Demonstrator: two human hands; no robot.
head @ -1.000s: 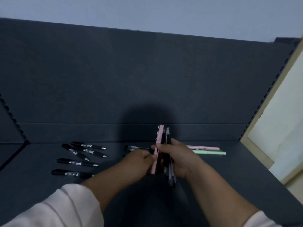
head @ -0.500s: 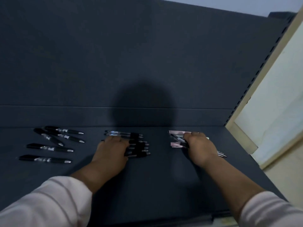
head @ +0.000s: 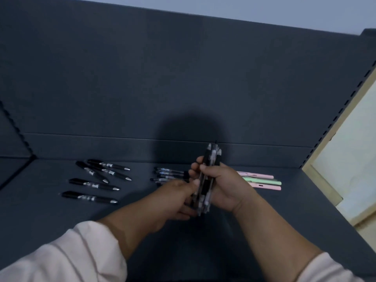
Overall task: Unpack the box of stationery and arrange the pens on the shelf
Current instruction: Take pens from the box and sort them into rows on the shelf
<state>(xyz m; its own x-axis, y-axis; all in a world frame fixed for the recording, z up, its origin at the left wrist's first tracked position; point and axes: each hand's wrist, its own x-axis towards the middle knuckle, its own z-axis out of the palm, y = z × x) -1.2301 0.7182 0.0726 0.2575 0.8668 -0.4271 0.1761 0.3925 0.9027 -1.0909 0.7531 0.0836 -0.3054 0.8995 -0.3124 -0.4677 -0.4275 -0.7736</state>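
My right hand (head: 225, 186) is clamped round an upright bundle of black and clear plastic pens (head: 205, 187), and my left hand (head: 173, 198) pinches its lower end, above the dark grey shelf (head: 61, 224). Pink and green pastel pens (head: 262, 182) lie just beyond my right hand, and slim clear pens (head: 168, 174) just beyond my left.

Both forearms reach forward and meet mid-frame. The right hand (head: 225, 186) grips pens (head: 209, 159) upright, fingers curled round them. The left hand (head: 173, 198) pinches their lower end between thumb and fingers.
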